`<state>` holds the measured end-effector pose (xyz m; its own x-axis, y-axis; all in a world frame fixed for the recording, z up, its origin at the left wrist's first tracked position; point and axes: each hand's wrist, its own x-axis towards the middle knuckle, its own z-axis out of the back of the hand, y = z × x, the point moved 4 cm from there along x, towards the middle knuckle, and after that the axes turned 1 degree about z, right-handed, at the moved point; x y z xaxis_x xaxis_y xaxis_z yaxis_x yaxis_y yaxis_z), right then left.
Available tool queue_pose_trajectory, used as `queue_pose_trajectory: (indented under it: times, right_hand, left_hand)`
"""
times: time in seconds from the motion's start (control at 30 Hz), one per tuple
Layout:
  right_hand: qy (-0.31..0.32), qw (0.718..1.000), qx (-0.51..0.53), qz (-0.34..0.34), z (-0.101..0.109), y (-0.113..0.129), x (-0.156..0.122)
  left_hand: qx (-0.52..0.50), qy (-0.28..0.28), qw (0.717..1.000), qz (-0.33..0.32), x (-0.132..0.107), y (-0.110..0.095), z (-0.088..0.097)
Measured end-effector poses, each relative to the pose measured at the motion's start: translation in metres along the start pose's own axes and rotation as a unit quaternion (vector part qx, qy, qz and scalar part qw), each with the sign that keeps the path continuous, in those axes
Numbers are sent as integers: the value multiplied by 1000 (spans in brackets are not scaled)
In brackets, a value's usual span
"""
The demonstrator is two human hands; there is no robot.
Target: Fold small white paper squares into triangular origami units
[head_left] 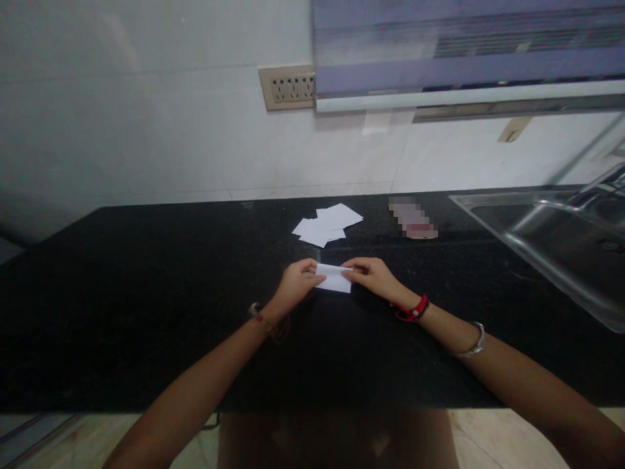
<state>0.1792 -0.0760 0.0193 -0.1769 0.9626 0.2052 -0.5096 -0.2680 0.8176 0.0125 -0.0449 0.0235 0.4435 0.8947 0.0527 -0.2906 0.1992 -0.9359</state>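
Between my two hands is a small white sheet of paper, held slightly tilted above the dark countertop. My left hand pinches its left edge, thumb on the near face and fingers behind. On the opposite edge, my right hand grips it the same way, with the thumb on top. Just beyond the hands, several white paper pieces lie in a loose, overlapping pile. Whether the held sheet is folded I cannot tell.
The black countertop runs along a tiled wall. A pixelated flat object lies right of the pile. Farther right is a steel sink. A socket panel and a purple blind are on the wall.
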Motion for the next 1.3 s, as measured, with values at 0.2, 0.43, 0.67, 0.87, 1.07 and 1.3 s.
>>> queue_pose_trajectory:
  times: [0.2,0.43,0.67,0.87,1.07,1.3]
  right_hand:
    - [-19,996,-58,60,0,18,-2]
    - [-33,987,-108,113,-1,30,-3]
    - [-5,982,-145,124,-4,35,-5]
    - [3,982,-135,129,-6,37,-6]
    - [8,983,-127,135,-8,40,-5]
    - [44,990,-90,98,10,29,-6]
  left_hand:
    - [41,-8,999,-25,-4,-6,-5]
    - [86,20,994,-60,-6,-4,-11]
    - [194,15,965,-174,-8,-13,-14]
    - [226,4,952,-208,-8,-17,-14]
    - [220,18,952,-214,-8,-18,-17]
    - [212,-1,949,-233,-11,-26,-8]
